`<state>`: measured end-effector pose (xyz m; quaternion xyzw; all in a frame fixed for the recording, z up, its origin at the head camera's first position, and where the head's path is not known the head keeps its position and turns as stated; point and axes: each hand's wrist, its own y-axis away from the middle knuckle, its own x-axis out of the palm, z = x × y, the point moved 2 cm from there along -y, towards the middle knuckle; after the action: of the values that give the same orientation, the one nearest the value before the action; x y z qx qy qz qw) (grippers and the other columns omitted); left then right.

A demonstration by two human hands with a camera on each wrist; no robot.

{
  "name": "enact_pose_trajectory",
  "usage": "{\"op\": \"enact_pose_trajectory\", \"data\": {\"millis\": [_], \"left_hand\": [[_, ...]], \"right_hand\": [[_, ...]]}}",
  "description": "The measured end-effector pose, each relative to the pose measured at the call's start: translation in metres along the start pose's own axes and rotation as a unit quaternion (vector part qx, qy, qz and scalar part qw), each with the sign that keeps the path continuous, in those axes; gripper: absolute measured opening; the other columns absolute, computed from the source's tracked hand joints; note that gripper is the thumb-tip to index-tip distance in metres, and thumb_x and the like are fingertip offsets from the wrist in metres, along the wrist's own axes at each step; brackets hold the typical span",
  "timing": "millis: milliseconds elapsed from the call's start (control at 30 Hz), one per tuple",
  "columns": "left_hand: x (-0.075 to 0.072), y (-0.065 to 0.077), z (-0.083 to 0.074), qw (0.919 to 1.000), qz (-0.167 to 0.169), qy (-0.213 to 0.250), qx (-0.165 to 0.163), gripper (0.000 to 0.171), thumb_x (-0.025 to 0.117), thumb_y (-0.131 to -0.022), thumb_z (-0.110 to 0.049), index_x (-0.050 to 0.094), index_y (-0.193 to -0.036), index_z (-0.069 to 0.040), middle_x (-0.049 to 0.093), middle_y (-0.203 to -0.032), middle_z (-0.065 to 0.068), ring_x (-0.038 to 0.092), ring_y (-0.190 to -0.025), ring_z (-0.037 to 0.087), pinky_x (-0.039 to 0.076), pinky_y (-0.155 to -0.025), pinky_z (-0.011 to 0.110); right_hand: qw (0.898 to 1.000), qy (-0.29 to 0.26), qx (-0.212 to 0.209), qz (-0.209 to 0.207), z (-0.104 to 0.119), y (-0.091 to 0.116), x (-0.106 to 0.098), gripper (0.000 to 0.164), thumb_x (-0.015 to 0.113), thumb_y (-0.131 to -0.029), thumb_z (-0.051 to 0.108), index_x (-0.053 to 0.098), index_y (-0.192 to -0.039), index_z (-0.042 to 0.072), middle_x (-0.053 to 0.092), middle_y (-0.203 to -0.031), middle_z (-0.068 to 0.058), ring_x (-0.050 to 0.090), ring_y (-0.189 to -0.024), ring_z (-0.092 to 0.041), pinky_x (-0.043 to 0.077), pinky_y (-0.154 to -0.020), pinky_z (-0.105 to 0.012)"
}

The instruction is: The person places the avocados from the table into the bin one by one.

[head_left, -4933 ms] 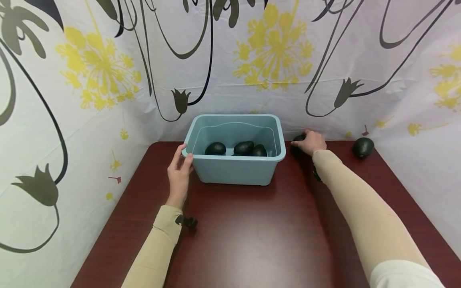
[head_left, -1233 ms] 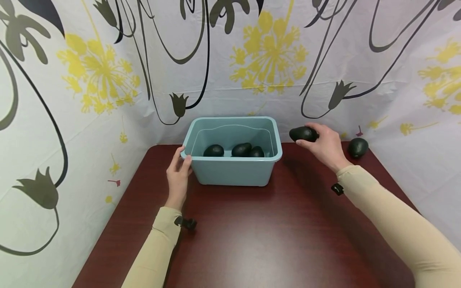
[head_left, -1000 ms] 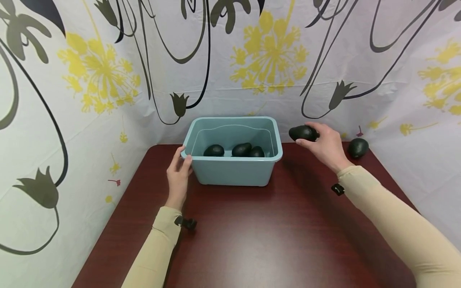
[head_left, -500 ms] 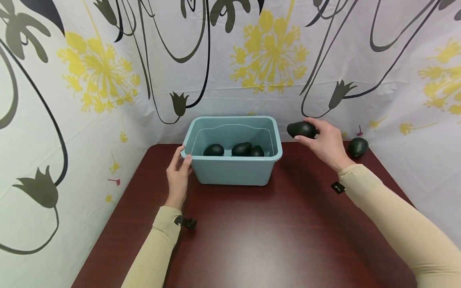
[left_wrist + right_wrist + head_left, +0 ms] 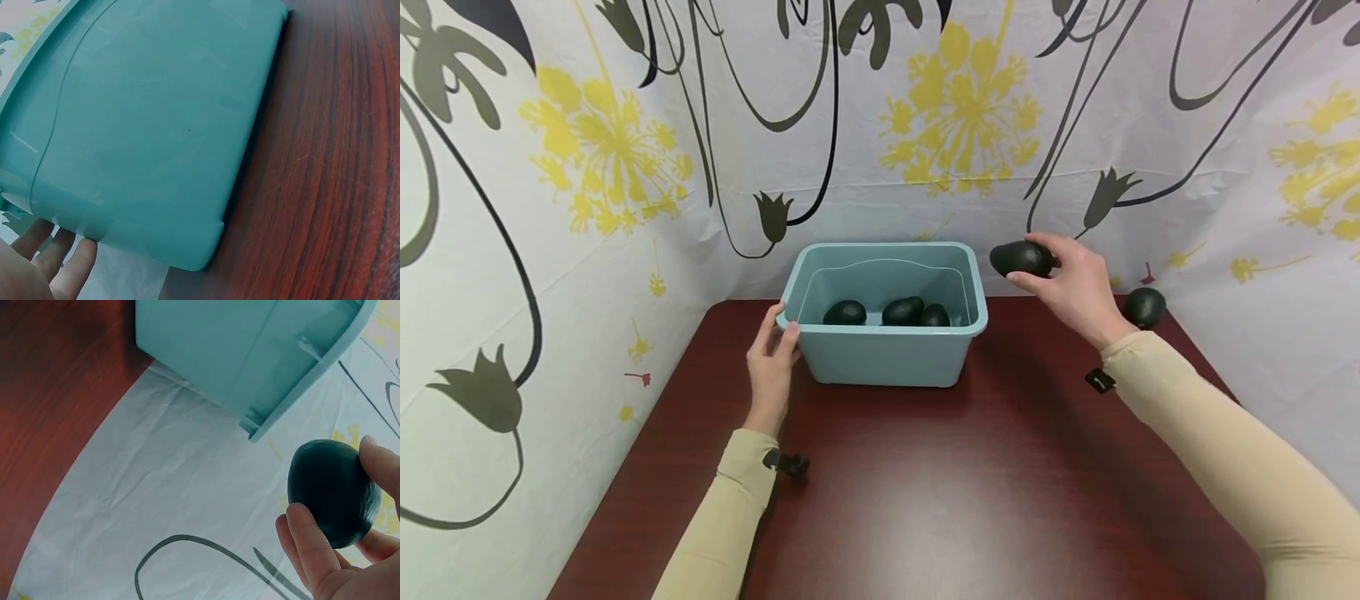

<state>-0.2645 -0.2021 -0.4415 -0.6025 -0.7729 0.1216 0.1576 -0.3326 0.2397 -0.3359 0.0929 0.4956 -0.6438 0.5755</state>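
Above the back edge of the table, my right hand [image 5: 1078, 287] holds a dark green avocado [image 5: 1022, 259] between thumb and fingers, to the right of a light blue plastic bin [image 5: 887, 357]. The right wrist view shows this avocado [image 5: 331, 490] off the table, apart from the bin's rim [image 5: 312, 378]. My left hand [image 5: 771, 367] grips the bin at its front left corner. In the left wrist view, several fingertips [image 5: 84, 253] touch the bin's end. Inside the bin lie an avocado [image 5: 845, 312] at left and two more, one [image 5: 902, 311] beside the other [image 5: 935, 316].
Another avocado [image 5: 1145, 307] sits at the table's back right corner, behind my right wrist. The dark red wooden table [image 5: 925, 483] extends toward me in front of the bin. A white flower-patterned cloth [image 5: 880, 150] hangs behind the table and along both sides.
My right hand has taken the avocado from the table's back edge and lifted it. Lately it has risen further and shifted slightly left toward the bin. The left hand has stayed in place.
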Motion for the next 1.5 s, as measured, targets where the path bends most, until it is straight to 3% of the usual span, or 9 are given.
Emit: {"op": "enact_pose_trajectory", "data": {"millis": [433, 767, 1500], "left_hand": [[0.000, 0.000, 0.000, 1.0000, 0.002, 0.003, 0.003, 0.053, 0.066, -0.100, -0.026, 0.050, -0.149, -0.014, 0.049, -0.146, 0.020, 0.053, -0.125, 0.029, 0.042, -0.099, 0.062], [0.000, 0.001, 0.000, 1.0000, 0.001, 0.004, 0.000, 0.053, 0.066, -0.100, -0.027, 0.050, -0.149, -0.015, 0.048, -0.146, 0.022, 0.053, -0.125, 0.027, 0.044, -0.100, 0.059], [0.001, 0.000, 0.000, 1.0000, -0.002, -0.007, -0.001, 0.053, 0.066, -0.100, -0.028, 0.051, -0.149, -0.017, 0.052, -0.142, 0.019, 0.054, -0.123, 0.026, 0.042, -0.099, 0.063]], "right_hand": [[1.000, -0.009, -0.022, 0.004, 0.019, -0.010, -0.003, 0.067, 0.080, -0.086, 0.044, 0.056, -0.144, 0.022, 0.058, -0.136, -0.012, 0.059, -0.112, -0.033, 0.051, -0.086, -0.053], [0.999, -0.011, -0.033, 0.010, 0.034, -0.018, -0.002, 0.066, 0.080, -0.086, 0.043, 0.057, -0.143, 0.021, 0.059, -0.130, -0.012, 0.059, -0.108, -0.031, 0.051, -0.085, -0.051], [0.997, 0.004, -0.065, 0.042, 0.071, -0.054, 0.015, 0.069, 0.078, -0.088, 0.044, 0.053, -0.147, 0.020, 0.057, -0.138, -0.012, 0.056, -0.112, -0.030, 0.046, -0.087, -0.049]]}}
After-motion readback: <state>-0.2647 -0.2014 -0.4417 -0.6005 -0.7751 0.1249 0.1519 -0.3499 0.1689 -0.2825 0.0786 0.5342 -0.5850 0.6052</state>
